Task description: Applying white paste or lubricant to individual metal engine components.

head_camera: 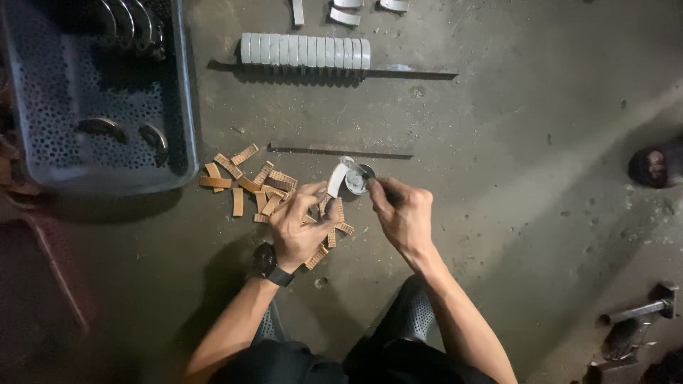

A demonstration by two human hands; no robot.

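Note:
My left hand (299,227) grips a curved grey metal piece (337,179) and holds it up over a pile of tan ribbed strips (256,186) on the floor. A black watch sits on that wrist. My right hand (404,212) pinches a thin brush or stick whose tip reaches a small round tin (356,179) right beside the curved piece. Several strips lie partly hidden under my left hand.
A perforated grey plastic crate (181,107) with a few curved metal pieces stands at the upper left. A row of curved grey pieces (306,51) rests on a flat metal bar, and another bar (341,151) lies below it. A metal tool (644,309) lies at the lower right.

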